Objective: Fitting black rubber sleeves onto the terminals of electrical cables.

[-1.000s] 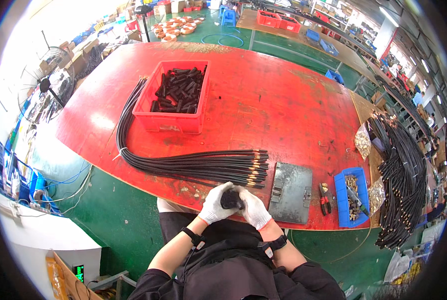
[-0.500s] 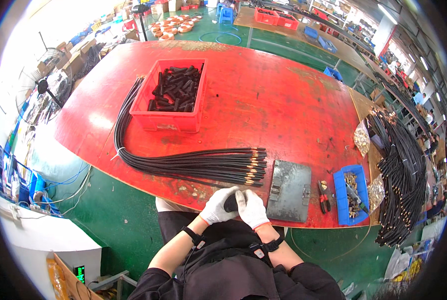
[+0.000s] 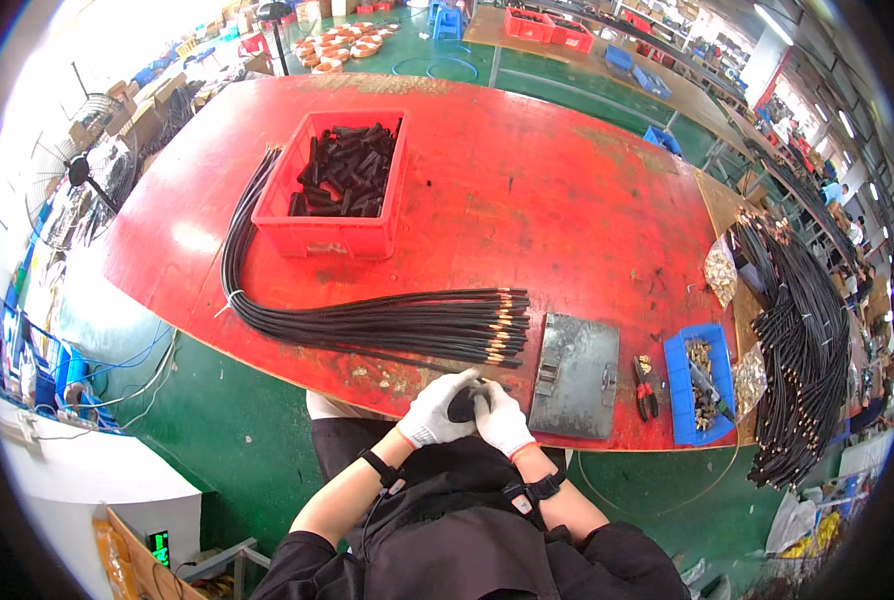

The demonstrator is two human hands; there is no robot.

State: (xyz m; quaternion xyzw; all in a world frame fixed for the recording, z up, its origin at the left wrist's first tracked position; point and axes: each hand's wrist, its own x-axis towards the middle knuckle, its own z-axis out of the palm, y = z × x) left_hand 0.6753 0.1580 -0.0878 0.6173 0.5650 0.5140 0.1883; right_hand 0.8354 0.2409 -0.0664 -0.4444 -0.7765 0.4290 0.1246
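Just below the frame's centre, the gloved left hand (image 3: 437, 412) and right hand (image 3: 504, 421) curled their fingers around a black piece (image 3: 462, 405), its long axis and pointing direction too covered to tell.

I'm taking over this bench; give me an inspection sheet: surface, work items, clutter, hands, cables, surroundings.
Surface: red table, scuffed.
Work items: dark object, partly hidden; red bin of black tubes.
Clutter: metal plate, pliers, blue tray of small metal parts.
Hands: gloved left hand grips the dark object; gloved right hand touches it.
Cables: curved, tied black bundle; another black pile at right.
Surroundings: green floor, fan at left, blue stool beyond.
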